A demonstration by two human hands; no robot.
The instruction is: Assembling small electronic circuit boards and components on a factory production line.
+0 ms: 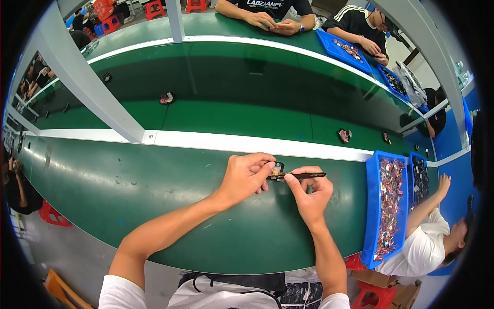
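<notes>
Two bare hands meet over the green surface (154,206). The left hand (246,175) pinches one small black-and-gold part (278,170) between thumb and fingers (265,166), holding it just above the surface near the white rail (231,141). The right hand (309,193) has its fingers closed around one pair of black tweezers (306,175), lying nearly level, the tip touching the small part and the back end pointing right.

At the right stand two blue trays side by side. The nearer blue tray (371,216) is heaped with many small mixed-coloured parts, too many and too small to count. The second blue tray (411,170) beyond it holds darker parts. Two more blue trays lie on the far side of the line; the far tray (329,46) carries a few reddish pieces, the other far tray (389,83) dark ones.

On the darker green belt (231,82) past the rail sit single small parts, well apart: one reddish part (166,98) at the left and one dark part (344,135) at the right, with a few smaller ones too tiny to tell.

A grey frame post (87,82) slants across the left. The near edge of the surface curves just before the person's body; to the left of the hands the surface is open, while to the right the nearer tray stands close by
</notes>
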